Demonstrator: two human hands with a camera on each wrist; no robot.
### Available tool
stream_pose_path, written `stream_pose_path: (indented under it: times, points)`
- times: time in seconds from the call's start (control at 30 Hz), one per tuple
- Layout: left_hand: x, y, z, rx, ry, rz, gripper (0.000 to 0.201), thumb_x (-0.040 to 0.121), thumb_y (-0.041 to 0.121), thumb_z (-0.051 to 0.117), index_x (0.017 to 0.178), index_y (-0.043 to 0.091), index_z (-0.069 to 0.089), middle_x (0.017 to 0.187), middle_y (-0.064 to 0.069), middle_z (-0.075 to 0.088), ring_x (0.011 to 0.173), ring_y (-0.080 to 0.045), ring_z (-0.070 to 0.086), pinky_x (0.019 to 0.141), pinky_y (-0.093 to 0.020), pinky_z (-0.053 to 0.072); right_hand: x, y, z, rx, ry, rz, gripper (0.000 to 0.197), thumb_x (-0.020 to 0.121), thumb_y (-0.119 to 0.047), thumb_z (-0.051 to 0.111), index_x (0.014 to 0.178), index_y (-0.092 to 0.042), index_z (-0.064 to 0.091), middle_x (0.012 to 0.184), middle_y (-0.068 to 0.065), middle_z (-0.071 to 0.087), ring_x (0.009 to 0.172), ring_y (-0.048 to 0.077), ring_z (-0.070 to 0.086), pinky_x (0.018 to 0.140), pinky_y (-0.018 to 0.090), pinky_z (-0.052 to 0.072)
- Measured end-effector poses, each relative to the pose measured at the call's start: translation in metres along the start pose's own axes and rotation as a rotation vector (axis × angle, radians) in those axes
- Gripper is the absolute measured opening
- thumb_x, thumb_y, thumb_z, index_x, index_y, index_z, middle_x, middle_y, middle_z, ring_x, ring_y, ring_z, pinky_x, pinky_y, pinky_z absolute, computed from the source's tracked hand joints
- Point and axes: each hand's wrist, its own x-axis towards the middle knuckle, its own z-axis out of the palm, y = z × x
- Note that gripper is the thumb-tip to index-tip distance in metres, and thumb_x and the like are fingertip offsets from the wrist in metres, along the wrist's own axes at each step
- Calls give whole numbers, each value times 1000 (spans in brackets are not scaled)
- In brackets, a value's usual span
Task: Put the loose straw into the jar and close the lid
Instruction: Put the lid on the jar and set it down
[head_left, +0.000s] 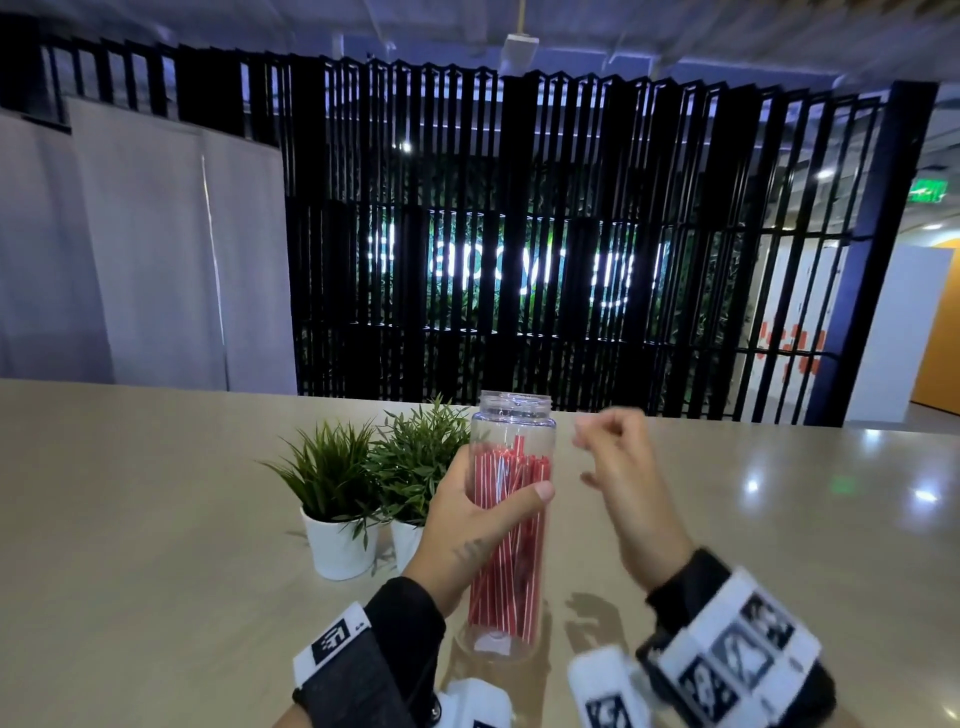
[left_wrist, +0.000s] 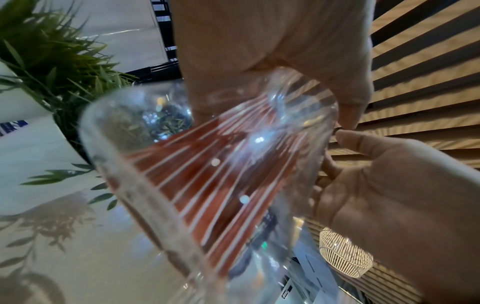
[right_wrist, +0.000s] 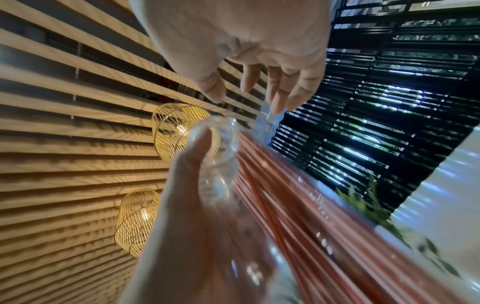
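Left hand (head_left: 470, 525) wrapped round lidless clear jar (head_left: 511, 525) of red straws (head_left: 506, 551), upright on worktop (head_left: 156, 519); right hand (head_left: 623, 483) loosely spread, empty, just beside jar mouth.

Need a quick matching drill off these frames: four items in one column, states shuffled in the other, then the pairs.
Items
1. jar
2. left hand
3. right hand
4. potted plants

States
A. holds nothing, beside the jar's top
B. on the table left of the jar, in white pots
C. upright, mouth uncapped, full of red straws
D. wrapped round the jar's body

Pairs: 1-C, 2-D, 3-A, 4-B
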Motion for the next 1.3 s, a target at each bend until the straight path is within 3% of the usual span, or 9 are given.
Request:
stream_pose_path:
  times: [0.17,0.27,0.43,0.57,0.67,0.73,0.87,1.07,1.3]
  points:
    - [1,-1,4,-18,-11,-1,62,55,43,75,109,19,55,97,0,69,87,-11,68,84,-30,54,-43,32,5,70,-205,54,22,71,-34,49,87,-21,43,90,-6,54,76,-6,55,64,14,46]
    - [1,-2,5,-34,-21,-3,64,52,44,75,108,21,55,97,-1,70,87,-11,69,78,-25,55,-50,40,4,72,-285,66,39,63,-35,61,99,-27,45,102,-4,59,96,7,58,80,25,50]
    - [0,-12,12,-18,-68,-19,66,57,54,70,113,25,52,108,-2,68,95,-10,68,81,-23,55,-48,43,-2,35,-322,79,43,77,-11,66,107,-33,45,102,-8,62,89,-2,63,72,17,52]
    - [0,-27,11,95,-73,-59,81,55,72,59,127,38,40,120,11,53,109,-1,54,85,-19,43,-40,59,-14,-8,-222,99,55,59,-26,72,106,-30,44,104,-3,61,95,8,62,89,31,51]
    - [4,-38,15,147,-110,-106,50,70,55,62,115,38,50,112,9,56,96,6,56,76,-13,45,-27,76,-23,-43,-188,153,59,50,-36,70,102,-29,43,108,2,57,104,18,58,97,45,46]
    - [13,-48,19,151,-159,-165,32,81,38,61,111,39,51,113,8,57,97,3,55,76,-16,45,-15,88,-28,-128,-157,172,57,47,-37,69,99,-30,45,112,8,54,104,17,54,97,43,45]
    - [39,-65,27,168,-231,-237,39,90,21,50,127,32,43,132,-1,50,104,-5,51,87,-21,42,17,106,-34,-346,-158,187,59,64,-16,72,117,-18,47,113,10,47,97,14,50,96,29,39]
    - [66,-84,45,268,-334,-287,64,90,-9,27,147,18,12,149,-12,33,116,-7,39,87,-9,33,56,142,-27,-411,-61,200,56,65,6,70,115,-10,51,107,10,62,101,25,58,95,40,48]
    - [79,-117,46,318,-323,-390,68,90,-12,29,147,15,4,154,-16,22,138,-26,30,101,-20,31,63,180,-15,-458,-34,241,52,72,7,62,120,-6,49,114,18,64,105,31,60,95,40,48]
